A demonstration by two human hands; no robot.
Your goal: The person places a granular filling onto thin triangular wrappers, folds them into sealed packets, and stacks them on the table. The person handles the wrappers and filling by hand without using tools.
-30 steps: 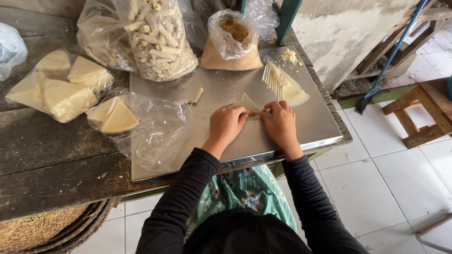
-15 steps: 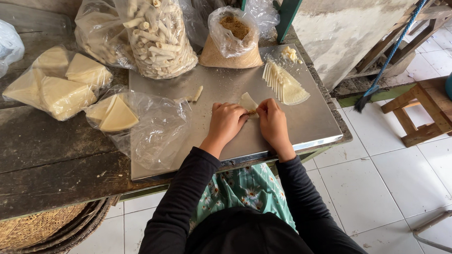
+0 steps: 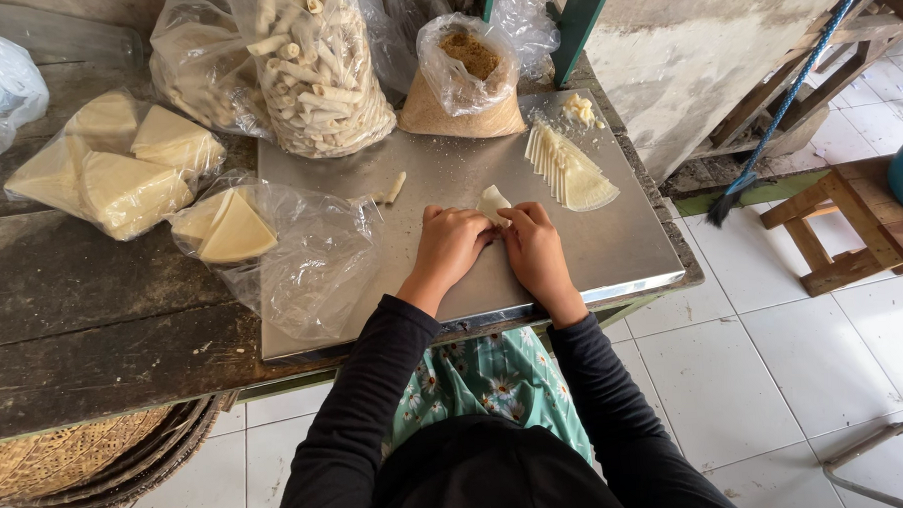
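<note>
We note both hands closer together than a second ago: the left hand (image 3: 451,246) and right hand (image 3: 533,249) now nearly touch at the fingertips, and the pale wrapper piece (image 3: 492,202) shows less of itself than before. Each grip is curled closed on the wrapper's near edge; how tightly, we cannot tell, as the fingers hide the contact. The wrapper lies on the steel sheet (image 3: 631,248), at mid-width, just ahead of the knuckles.

Containers: a clear bag of rolled sticks (image 3: 315,73) at the sheet's far edge; beside it a smaller bag of brown crumb (image 3: 465,78); a fanned stack of wrappers (image 3: 569,170) to the right; a bag of triangular wrappers (image 3: 119,175) on the wooden tabletop (image 3: 94,337); an open bag with two triangles (image 3: 232,227) overlapping the sheet's left edge.

Open steel lies right of the hands up to the sheet's corner; one loose roll (image 3: 395,187) lies left.
</note>
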